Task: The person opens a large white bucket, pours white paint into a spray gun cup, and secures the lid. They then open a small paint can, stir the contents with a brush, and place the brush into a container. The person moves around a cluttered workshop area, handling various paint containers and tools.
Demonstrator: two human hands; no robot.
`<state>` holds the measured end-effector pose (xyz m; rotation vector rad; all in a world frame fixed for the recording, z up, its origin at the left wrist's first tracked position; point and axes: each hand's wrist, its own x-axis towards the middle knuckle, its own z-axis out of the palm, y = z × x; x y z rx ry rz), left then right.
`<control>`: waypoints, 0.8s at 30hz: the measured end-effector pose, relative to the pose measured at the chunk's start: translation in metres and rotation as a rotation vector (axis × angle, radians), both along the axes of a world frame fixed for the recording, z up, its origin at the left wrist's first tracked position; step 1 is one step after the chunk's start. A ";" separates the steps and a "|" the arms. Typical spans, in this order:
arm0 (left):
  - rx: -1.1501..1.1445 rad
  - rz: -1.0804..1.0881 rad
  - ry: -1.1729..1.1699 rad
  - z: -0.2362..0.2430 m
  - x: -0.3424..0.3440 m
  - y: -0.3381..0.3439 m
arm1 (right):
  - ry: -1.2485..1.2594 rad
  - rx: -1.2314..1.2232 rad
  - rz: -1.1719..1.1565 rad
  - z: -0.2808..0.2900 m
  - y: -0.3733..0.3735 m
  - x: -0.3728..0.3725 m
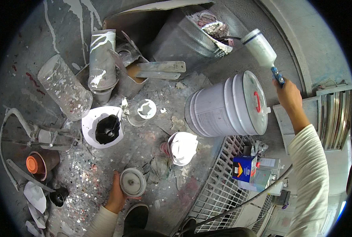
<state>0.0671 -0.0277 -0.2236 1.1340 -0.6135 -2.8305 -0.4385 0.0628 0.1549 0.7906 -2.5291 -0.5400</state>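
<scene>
My right hand (289,96) is raised at the upper right, its fingers closed round a spray gun (278,75). The gun's blue body carries a translucent paint cup (259,49) with whitish contents, tilted up and leftward. Low in the middle, my left hand (115,195) grips a round clear plastic cup (133,182) from its left side. A grey disc-like surface with a small centre shows in that cup's mouth. Just beyond it on the floor lie a crumpled grey rag (159,168) and a container covered with white paper (182,149).
A large white pail (223,104) with a lidded end and red handle stands right of centre. Paint-smeared cups, a black-stained white container (107,126) and an orange-lidded pot (37,163) crowd the left. A hose (245,201) crosses the white grating (211,197), near a blue can (244,167).
</scene>
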 end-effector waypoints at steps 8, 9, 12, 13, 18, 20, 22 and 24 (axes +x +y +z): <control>0.008 0.013 0.025 -0.007 -0.011 0.006 | 0.290 0.304 0.082 0.008 -0.033 -0.035; 0.000 0.012 0.002 -0.007 -0.013 0.007 | 0.320 0.332 0.107 0.011 -0.036 -0.036; -0.030 0.022 -0.030 -0.005 -0.016 0.009 | 0.345 0.381 0.141 0.022 -0.051 -0.039; -0.045 0.020 -0.026 -0.005 -0.016 0.010 | 0.346 0.385 0.145 0.025 -0.056 -0.039; -0.169 0.077 -0.098 -0.012 -0.007 0.006 | 0.341 0.409 0.103 0.025 -0.059 -0.042; -0.249 0.093 -0.122 -0.015 -0.001 0.002 | 0.303 0.365 0.120 0.020 -0.048 -0.043; -0.407 0.095 -0.237 -0.014 0.004 -0.004 | 0.238 0.278 0.132 0.015 -0.027 -0.041; -0.781 0.001 -0.357 -0.008 0.008 -0.012 | -0.072 -0.003 -0.119 0.016 -0.004 -0.036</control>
